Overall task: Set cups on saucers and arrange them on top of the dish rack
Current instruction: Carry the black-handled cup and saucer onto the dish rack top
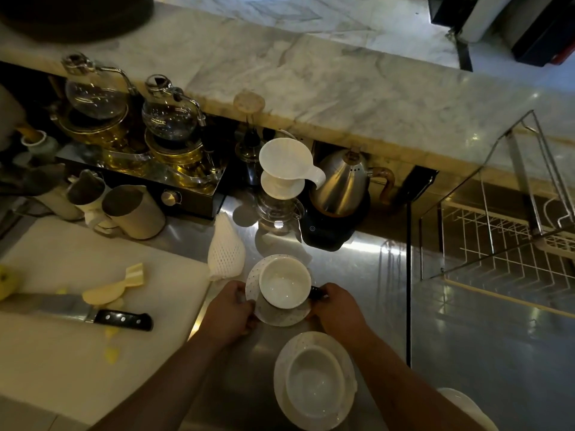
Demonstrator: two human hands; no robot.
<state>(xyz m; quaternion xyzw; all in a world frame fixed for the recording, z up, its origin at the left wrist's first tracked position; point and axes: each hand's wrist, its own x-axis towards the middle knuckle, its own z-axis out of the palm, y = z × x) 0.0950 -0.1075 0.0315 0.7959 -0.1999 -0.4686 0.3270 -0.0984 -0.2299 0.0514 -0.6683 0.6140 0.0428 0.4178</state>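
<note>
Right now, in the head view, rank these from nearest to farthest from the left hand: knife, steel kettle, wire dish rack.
From the left hand:
1. Knife, to its left on the white board.
2. Steel kettle, ahead and right.
3. Wire dish rack, far right.

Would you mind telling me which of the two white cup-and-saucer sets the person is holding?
The farther set, the white cup on its dotted saucer, gripped by the left hand and right hand. The nearer set sits untouched on the steel counter.

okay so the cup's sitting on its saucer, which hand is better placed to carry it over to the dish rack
Right, probably. The dish rack stands to the person's right, and the right hand already grips that side of the saucer under the cup. The left hand would have to cross over.
</note>
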